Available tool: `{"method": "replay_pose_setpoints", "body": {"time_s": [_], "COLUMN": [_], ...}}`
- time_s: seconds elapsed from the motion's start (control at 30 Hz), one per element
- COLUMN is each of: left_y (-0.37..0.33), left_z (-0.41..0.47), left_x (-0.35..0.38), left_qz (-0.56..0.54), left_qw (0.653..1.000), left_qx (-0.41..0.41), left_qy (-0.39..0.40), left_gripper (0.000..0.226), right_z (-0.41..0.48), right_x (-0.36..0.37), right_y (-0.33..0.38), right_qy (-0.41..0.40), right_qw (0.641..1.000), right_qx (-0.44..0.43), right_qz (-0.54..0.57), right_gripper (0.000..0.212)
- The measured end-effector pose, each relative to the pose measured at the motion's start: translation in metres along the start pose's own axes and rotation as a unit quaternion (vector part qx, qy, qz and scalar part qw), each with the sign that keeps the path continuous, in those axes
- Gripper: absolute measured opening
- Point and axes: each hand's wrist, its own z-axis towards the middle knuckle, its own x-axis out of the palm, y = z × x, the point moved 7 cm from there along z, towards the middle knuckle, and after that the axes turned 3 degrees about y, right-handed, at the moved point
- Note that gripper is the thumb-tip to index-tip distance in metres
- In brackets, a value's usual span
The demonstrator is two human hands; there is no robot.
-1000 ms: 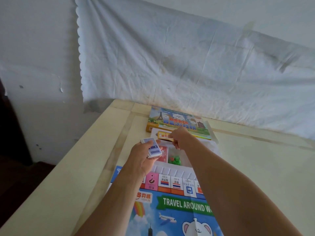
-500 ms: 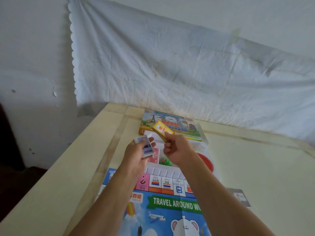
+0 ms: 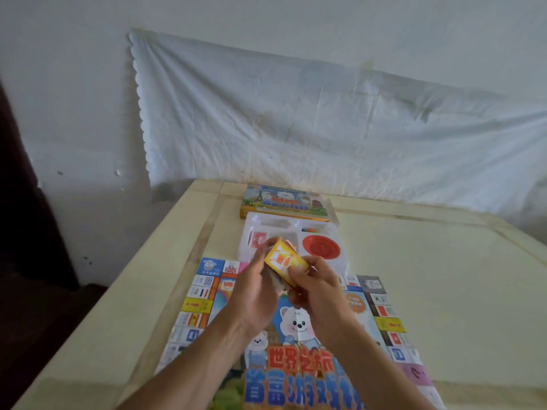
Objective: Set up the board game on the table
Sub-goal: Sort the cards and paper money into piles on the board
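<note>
The colourful game board [image 3: 299,335] lies flat on the table near me, with a white bear in its middle. Above its far edge my two hands meet. My right hand [image 3: 318,288] grips a yellow and orange card pack [image 3: 285,263], tilted. My left hand [image 3: 256,287] is curled around a stack of cards, mostly hidden behind the yellow pack. Beyond the hands sits the white plastic insert tray [image 3: 251,224], holding a red disc [image 3: 321,246] and red cards [image 3: 258,240].
The game box lid [image 3: 284,202] lies at the back of the cream table [image 3: 444,276], against a wall hung with a white cloth [image 3: 325,128]. The table's left edge [image 3: 124,291] drops to a dark floor.
Both hands drew back toward me from the insert tray and came together over the board. The right hand lifted the yellow pack out of the tray. The view tilted down, showing more board.
</note>
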Motion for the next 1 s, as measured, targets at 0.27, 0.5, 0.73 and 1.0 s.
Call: {"method": "replay_pose_setpoints", "body": {"time_s": [0.27, 0.5, 0.73, 1.0], "left_y": [0.033, 0.035, 0.052, 0.049], "left_z": [-0.061, -0.066, -0.063, -0.061], "left_x": [-0.039, -0.032, -0.042, -0.030], "left_qz": [0.362, 0.414, 0.423, 0.106], "left_qw": [0.926, 0.895, 0.889, 0.989], "left_qx": [-0.033, 0.027, 0.002, -0.104], "left_qy": [-0.105, -0.163, -0.178, 0.021], "left_gripper": [0.025, 0.028, 0.024, 0.033], "right_z": [-0.061, -0.065, -0.068, -0.060], "right_x": [0.003, 0.004, 0.009, 0.002], "right_y": [-0.064, -0.061, -0.068, -0.070], "right_qy": [0.087, 0.075, 0.079, 0.024], "right_qw": [0.738, 0.777, 0.730, 0.979], "right_qx": [-0.106, -0.111, -0.096, 0.166], "right_qz": [-0.661, -0.615, -0.672, 0.116], "right_gripper": [0.058, 0.040, 0.052, 0.013]}}
